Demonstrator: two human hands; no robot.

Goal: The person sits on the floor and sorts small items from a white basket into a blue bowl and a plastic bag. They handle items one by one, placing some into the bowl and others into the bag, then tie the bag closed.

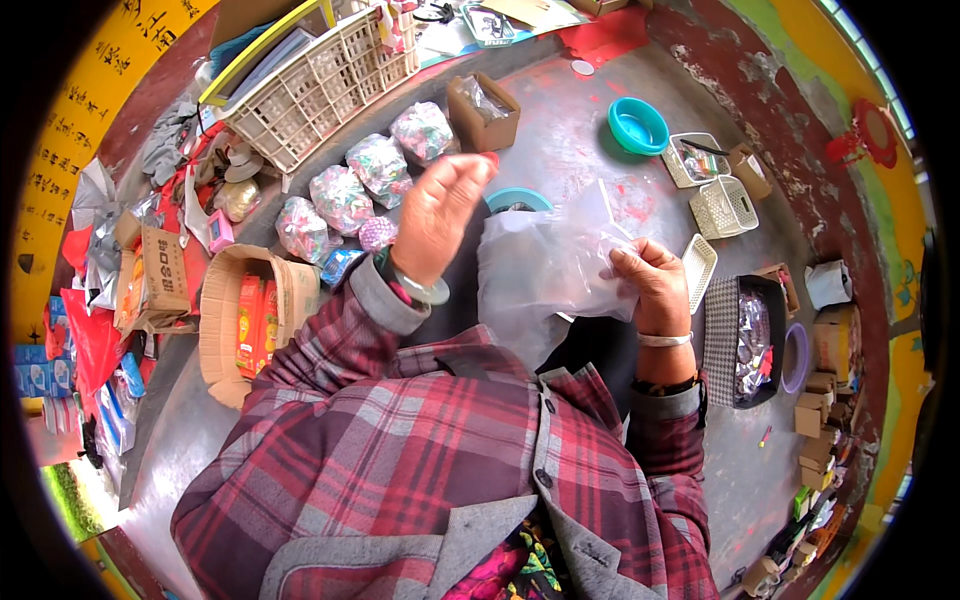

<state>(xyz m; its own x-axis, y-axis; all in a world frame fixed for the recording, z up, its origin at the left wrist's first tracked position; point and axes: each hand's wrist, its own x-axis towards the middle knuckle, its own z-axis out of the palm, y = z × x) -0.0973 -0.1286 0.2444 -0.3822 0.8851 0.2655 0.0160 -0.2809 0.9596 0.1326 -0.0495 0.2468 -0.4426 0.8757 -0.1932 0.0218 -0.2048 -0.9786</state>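
My right hand [650, 283] grips the edge of a clear plastic bag [545, 270] that hangs open in front of my lap. Raised above the bag's left side, my left hand [440, 215] pinches a small red piece [490, 158] at its fingertips. A small wrapped pink-purple ball [377, 234] shows just left of that wrist. Behind the bag peeks the rim of a teal bowl [518, 198]. Both forearms wear plaid sleeves with bracelets at the wrists.
Several filled clear bags [382, 168] line the floor ahead, beside a brown box [483, 112] and a white crate [320, 75]. A carton with orange packs [250, 320] lies left. Right: teal basin [638, 126], white baskets [724, 206], black checked bin [745, 340], small cartons [815, 410].
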